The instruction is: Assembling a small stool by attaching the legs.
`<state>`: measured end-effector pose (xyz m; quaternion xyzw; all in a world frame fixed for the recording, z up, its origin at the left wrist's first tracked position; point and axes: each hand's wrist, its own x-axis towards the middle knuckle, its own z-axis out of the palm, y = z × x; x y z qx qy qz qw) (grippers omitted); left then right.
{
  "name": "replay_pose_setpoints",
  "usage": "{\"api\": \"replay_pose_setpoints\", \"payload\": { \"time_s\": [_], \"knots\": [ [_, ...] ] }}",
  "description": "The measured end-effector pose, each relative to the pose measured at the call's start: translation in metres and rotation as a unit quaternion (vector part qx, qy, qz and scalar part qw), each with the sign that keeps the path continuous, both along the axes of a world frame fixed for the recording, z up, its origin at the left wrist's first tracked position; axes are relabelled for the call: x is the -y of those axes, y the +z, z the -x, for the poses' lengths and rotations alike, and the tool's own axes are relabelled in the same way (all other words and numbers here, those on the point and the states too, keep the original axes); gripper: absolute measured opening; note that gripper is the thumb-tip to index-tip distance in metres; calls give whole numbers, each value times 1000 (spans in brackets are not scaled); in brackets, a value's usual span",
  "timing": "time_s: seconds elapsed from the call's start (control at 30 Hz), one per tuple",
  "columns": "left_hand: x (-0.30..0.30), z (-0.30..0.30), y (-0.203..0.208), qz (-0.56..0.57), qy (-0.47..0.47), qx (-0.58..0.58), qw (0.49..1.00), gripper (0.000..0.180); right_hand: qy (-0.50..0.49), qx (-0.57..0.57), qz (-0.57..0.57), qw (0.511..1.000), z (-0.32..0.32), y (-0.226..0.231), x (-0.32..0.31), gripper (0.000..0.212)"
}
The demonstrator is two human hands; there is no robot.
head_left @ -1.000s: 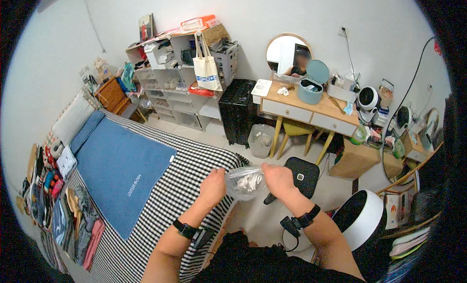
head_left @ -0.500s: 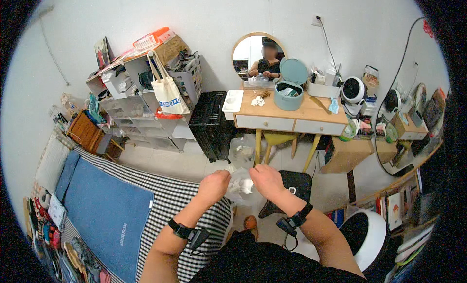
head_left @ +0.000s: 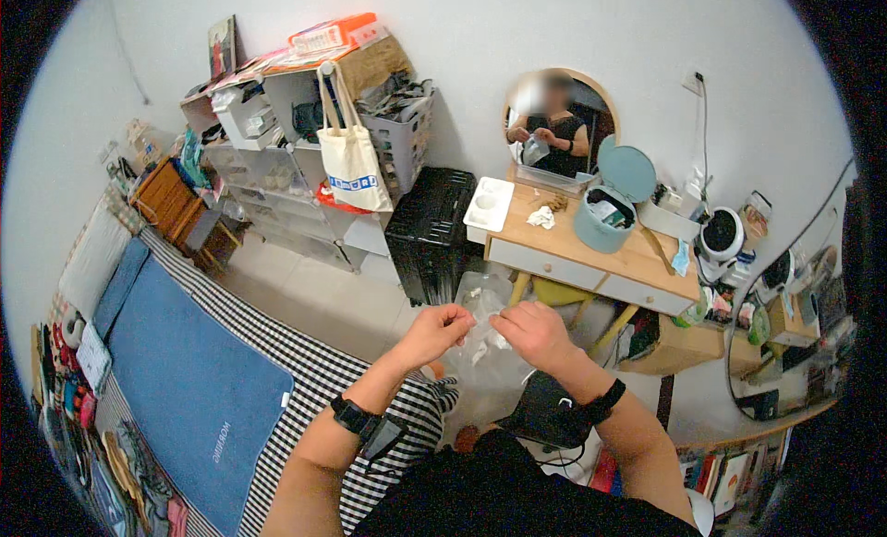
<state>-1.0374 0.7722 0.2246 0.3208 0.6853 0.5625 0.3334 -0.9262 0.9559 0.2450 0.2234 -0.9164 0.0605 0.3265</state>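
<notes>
A translucent plastic bag [head_left: 482, 375] with crumpled white tissue visible inside hangs between my hands, above the floor. My left hand [head_left: 432, 337] pinches its top edge between thumb and fingers. On the other side of the opening, my right hand [head_left: 534, 336] grips the bag with fingers curled closed. Both wrists carry black straps with small devices. Behind the bag is a clear plastic bin [head_left: 485, 286], partly covered by it. Whether the bag touches the bin I cannot tell.
Ahead stands a wooden dressing table [head_left: 573, 244] with a round mirror, a teal lidded bucket [head_left: 605, 221] and crumpled tissue. A black suitcase [head_left: 427, 218] is beside it. Left lies a bed with a blue mat [head_left: 199, 352]. A black seat [head_left: 552, 410] stands near my right forearm.
The view has turned so the table shifts right and lower. My hands remain at the bag's top; the bag now hangs longer and fuller in view, and the left fingers are more extended.
</notes>
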Motion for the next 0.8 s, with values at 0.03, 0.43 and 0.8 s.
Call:
{"api": "replay_pose_setpoints", "payload": {
  "time_s": [0.03, 0.43, 0.8],
  "knots": [
    [5, 4, -1, 8, 19, -4, 1000, 20, 10, 0, -1, 1000, 6, 2, 0, 25],
    [67, 22, 19, -63, 239, 155, 957, 27, 117, -35, 82, 989, 81, 2, 39, 23],
    [101, 35, 11, -68, 304, 141, 940, 23, 211, 11, 119, 970, 137, 0, 56, 12]
  ]
}}
